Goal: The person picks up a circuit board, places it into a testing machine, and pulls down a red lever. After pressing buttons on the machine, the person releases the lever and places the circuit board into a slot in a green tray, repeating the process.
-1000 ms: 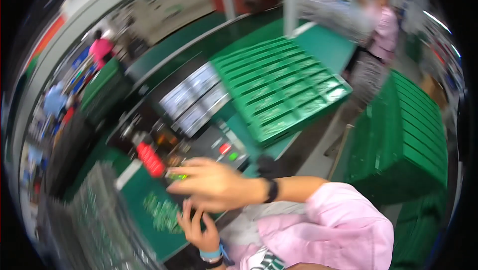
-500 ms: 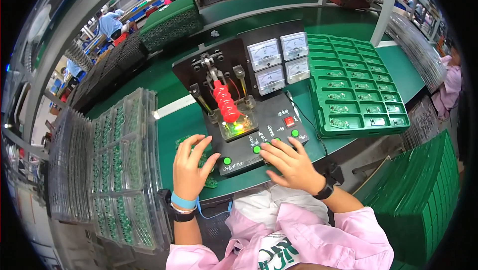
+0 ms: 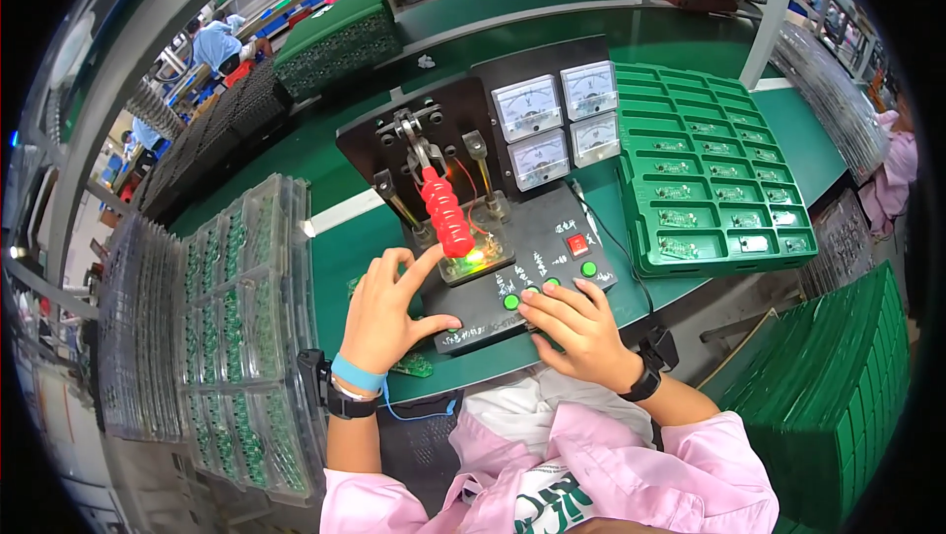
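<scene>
A black test fixture stands before me, with a red-handled toggle clamp over a clear block that glows green and yellow. My left hand has its fingers apart and grips nothing. Its thumb lies over the front-left button, and its index fingertip reaches the lower end of the red handle; whether they touch is unclear. My right hand lies palm down, fingers stretched out, at the green buttons on the fixture's front. Beneath my left hand, a green circuit board is partly hidden.
Analog meters stand behind the fixture. On the right is a green tray of small boards, with stacked green trays below. Clear trays of boards stand at left. A black cable runs beside the fixture.
My left hand has moved right and forward, its thumb onto the front-left button and its index finger up to the red handle. My right hand stays at the buttons, its fingers shifted slightly.
</scene>
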The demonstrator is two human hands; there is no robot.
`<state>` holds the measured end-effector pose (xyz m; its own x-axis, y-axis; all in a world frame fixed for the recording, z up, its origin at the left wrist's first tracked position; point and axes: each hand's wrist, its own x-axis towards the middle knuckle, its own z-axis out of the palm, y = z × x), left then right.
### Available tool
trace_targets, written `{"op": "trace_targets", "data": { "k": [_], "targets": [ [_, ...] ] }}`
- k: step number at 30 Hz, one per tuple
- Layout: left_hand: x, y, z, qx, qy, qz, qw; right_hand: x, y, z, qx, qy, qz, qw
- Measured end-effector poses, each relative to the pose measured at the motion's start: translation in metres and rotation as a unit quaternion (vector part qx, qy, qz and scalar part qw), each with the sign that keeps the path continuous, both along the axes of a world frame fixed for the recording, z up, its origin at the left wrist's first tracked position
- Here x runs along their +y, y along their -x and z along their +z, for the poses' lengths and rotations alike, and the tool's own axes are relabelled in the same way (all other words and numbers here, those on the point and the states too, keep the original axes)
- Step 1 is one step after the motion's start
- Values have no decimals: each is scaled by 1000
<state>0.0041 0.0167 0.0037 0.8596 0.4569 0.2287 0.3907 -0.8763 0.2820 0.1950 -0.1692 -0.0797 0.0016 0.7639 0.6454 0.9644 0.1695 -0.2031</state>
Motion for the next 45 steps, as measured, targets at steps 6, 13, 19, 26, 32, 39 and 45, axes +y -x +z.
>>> {"op": "trace_targets", "data": {
  "k": [6,13,19,26,32,39,45],
  "targets": [
    [-5,8,-13,-65,3,2,998,31,-10,77,-14,283,107,953],
    [2,21,-12,-140,-32,56,988,141,-28,206,416,-82,401,812],
    [42,64,-41,3,-43,208,977,132,-14,141,114,-303,162,932],
    [70,65,-66,-41,-26,157,986,84,-4,61,-127,90,141,978],
    [74,45,-66,-97,23,131,986,88,-4,69,-183,113,135,967],
    [46,41,-47,-145,-39,143,978,93,2,61,-169,62,136,974],
    [-17,17,-10,-173,-78,112,975,98,3,50,-194,27,117,974]
  ]
}}
